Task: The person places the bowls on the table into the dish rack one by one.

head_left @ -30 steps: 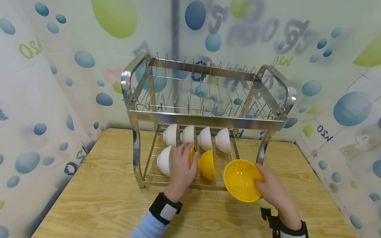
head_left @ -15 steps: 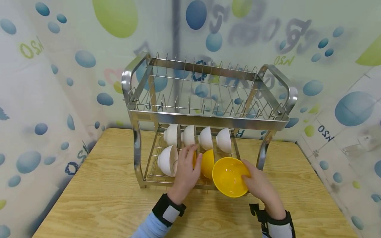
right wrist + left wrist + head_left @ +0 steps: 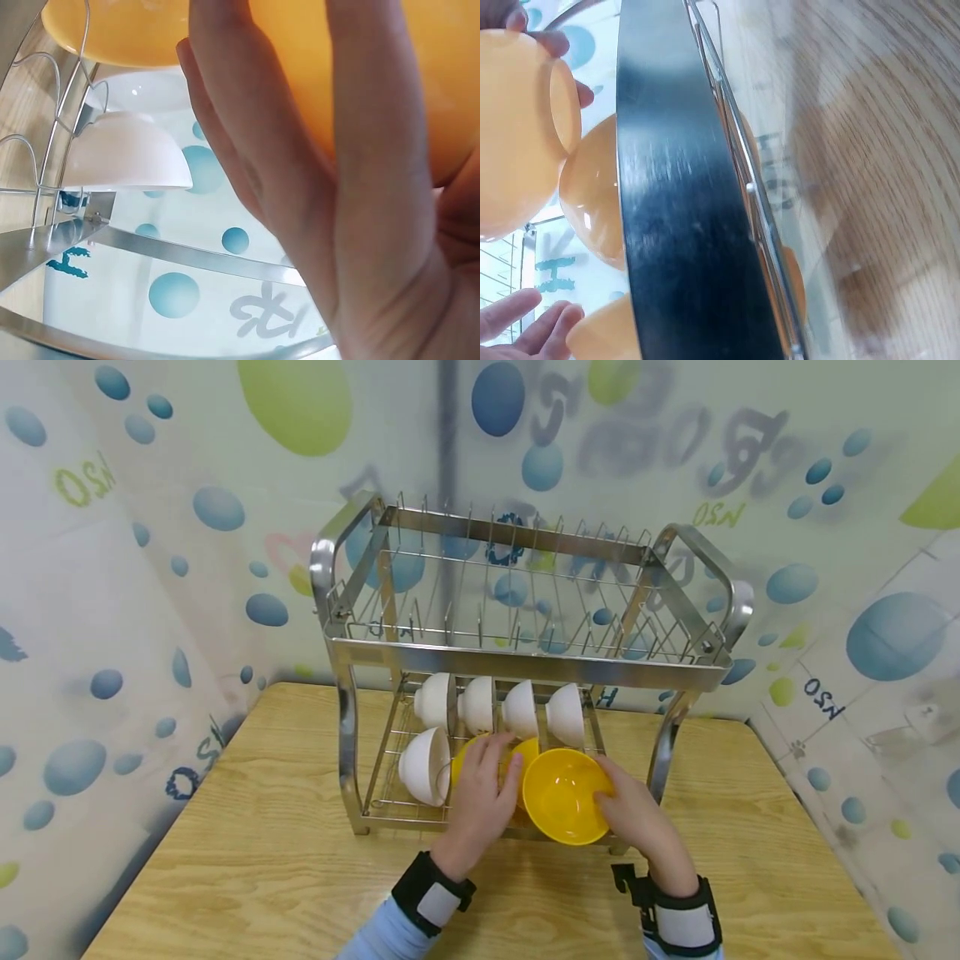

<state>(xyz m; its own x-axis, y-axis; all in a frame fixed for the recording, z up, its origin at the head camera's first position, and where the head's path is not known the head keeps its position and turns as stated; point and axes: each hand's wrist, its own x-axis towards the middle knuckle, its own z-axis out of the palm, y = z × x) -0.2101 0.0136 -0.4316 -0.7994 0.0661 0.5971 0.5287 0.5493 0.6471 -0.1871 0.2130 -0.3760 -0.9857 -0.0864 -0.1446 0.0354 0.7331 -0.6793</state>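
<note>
My right hand (image 3: 637, 810) holds a yellow bowl (image 3: 566, 797) by its right rim, thumb on the inside and fingers against the outside. The bowl is tilted, its opening facing me, before the lower tier of a metal dish rack. My left hand (image 3: 480, 789) reaches over the front row there, its loosely extended fingers (image 3: 525, 307) beside a yellow bowl (image 3: 607, 330); whether they touch it is unclear. Another yellow bowl (image 3: 592, 191) stands on edge between that one and the held bowl. In the head view, my left hand partly hides these rack bowls.
The two-tier dish rack (image 3: 525, 664) stands on a wooden table (image 3: 247, 860) against a patterned wall covering. Several white bowls (image 3: 476, 706) stand on edge in the lower tier's back row. One more white bowl (image 3: 425, 767) is at the front left.
My right hand has moved left with the yellow bowl, bringing it in front of the standing yellow bowl. My left hand has shifted slightly right, uncovering more of the front white bowl.
</note>
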